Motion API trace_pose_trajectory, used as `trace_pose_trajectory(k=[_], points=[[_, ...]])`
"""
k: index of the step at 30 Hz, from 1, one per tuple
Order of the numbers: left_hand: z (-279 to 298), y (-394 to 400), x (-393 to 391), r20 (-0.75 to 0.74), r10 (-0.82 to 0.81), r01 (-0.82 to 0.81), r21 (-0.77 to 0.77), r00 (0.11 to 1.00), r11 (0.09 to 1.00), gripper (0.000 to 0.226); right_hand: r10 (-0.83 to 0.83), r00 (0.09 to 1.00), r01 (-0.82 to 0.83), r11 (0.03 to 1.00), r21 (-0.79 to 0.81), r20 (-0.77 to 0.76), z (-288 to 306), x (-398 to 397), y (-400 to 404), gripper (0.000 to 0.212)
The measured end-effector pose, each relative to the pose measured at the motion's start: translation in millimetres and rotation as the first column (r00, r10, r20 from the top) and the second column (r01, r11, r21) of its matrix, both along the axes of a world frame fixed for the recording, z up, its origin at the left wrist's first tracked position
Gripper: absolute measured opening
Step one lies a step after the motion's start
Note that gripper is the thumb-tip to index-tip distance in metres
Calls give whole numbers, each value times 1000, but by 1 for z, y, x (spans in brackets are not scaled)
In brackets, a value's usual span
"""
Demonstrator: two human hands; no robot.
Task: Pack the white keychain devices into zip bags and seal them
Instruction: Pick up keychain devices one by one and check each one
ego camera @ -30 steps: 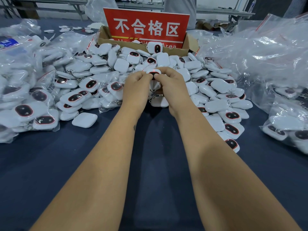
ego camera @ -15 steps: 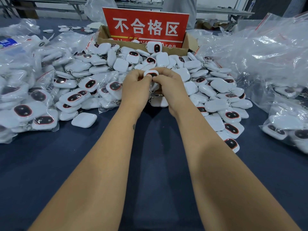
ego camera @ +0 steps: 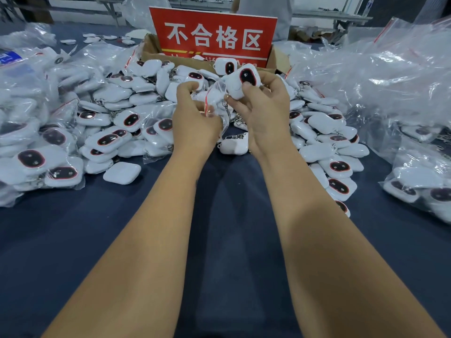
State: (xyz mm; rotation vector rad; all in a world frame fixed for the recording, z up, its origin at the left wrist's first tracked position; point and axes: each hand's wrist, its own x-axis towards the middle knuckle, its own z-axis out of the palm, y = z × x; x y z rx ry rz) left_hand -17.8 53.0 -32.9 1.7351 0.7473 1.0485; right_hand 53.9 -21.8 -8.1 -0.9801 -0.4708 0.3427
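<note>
Dark blue table bears heaped white keychain devices, bagged ones, cardboard box.

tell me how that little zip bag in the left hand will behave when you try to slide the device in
Probably floppy: the zip bag looks thin, clear and creased where the left hand pinches it. Its mouth may collapse unless held open. The device in the right hand looks smooth and rounded, so it should slide in, though its dangling keychain may snag.

Bare forearms, no sleeves; left hand, right hand ungloved.

Red sign in cardboard box, dark blue table
</note>
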Motion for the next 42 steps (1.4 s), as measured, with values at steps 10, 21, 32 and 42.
trace_pose_trajectory(k=[10, 21, 32, 42], points=[[11, -7, -5, 115, 45, -39, -57, 992, 998, 23, 54, 997, -42, 983, -180, 64, -11, -6, 7, 17], [13, -6, -5, 180, 70, -77, 33, 981, 997, 17, -7, 764, 393, 798, -456, 646, -15, -8, 10, 20], [29, -3, -19, 691, 370, -478, -39, 622, 877, 28, 492, 577, 538, 371, -757, 652, -13, -4, -4, 14], [6, -18, 6, 158, -147, 151, -14, 976, 988, 34, 504, 436, 710, 316, -629, 745, -27, 2, -6, 35]])
